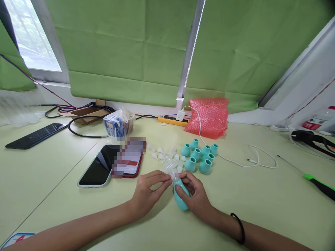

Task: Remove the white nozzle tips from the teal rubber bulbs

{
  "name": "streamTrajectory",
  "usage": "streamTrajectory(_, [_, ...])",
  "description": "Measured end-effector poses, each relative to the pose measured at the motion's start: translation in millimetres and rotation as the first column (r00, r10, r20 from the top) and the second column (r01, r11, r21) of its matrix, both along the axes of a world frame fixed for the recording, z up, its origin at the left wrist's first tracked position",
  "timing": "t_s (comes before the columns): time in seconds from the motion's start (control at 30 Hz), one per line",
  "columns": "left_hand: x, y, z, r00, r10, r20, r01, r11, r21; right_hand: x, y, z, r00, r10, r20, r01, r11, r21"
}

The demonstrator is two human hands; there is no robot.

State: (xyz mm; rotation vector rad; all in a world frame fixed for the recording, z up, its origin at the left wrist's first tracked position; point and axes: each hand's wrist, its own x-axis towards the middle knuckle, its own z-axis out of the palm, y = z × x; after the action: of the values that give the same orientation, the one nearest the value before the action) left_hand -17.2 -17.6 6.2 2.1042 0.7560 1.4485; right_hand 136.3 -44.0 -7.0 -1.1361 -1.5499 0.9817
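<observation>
My right hand (195, 195) is wrapped round a teal squeeze bulb (180, 202), its rounded end toward me. A clear plastic nozzle (174, 175) stands at the bulb's neck, pointing away. Thumb and forefinger of my left hand (149, 190) pinch at the side of this nozzle; the exact contact is too small to make out. Just beyond my hands lies a loose pile of clear plastic nozzles (169, 162) with small white caps (154, 156) scattered around it. Several more teal bulbs (190, 164) stand upright in a group to the right, open necks up.
Left of my hands lie a black-screened phone (98, 167) and a red-cased phone (134, 162). Farther back are a wrapped blue pack (115, 125), a yellow power strip (171, 120) and a red bubble-wrap bag (208, 118). A white cable (235, 163) and a green-handled screwdriver (311, 177) lie right.
</observation>
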Motion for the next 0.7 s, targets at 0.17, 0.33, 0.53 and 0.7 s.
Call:
streamTrajectory(0.17, [-0.5,2.5,-5.0,0.997,0.018,-0.072,-0.006,0.987,0.16,-1.4,-0.8,-0.7,1.0,-0.011,0.011,0.011,1.0,-0.005])
streamTrajectory(0.33, [-2.5,5.2,-7.7,0.98,0.018,-0.199,0.044,0.953,0.301,-0.9,-1.7,-1.4,0.997,-0.028,0.067,0.025,0.999,0.048])
streamTrajectory(0.53, [-5.9,9.1,-6.1,0.958,0.007,-0.285,0.061,0.971,0.229,2.0,0.3,-3.1,0.998,-0.013,0.064,0.009,0.998,0.06])
streamTrajectory(0.7, [-7.3,7.0,-4.9,0.935,0.035,-0.353,0.017,0.989,0.144,2.5,0.2,-1.4,1.0,0.016,0.018,-0.016,1.0,-0.003])
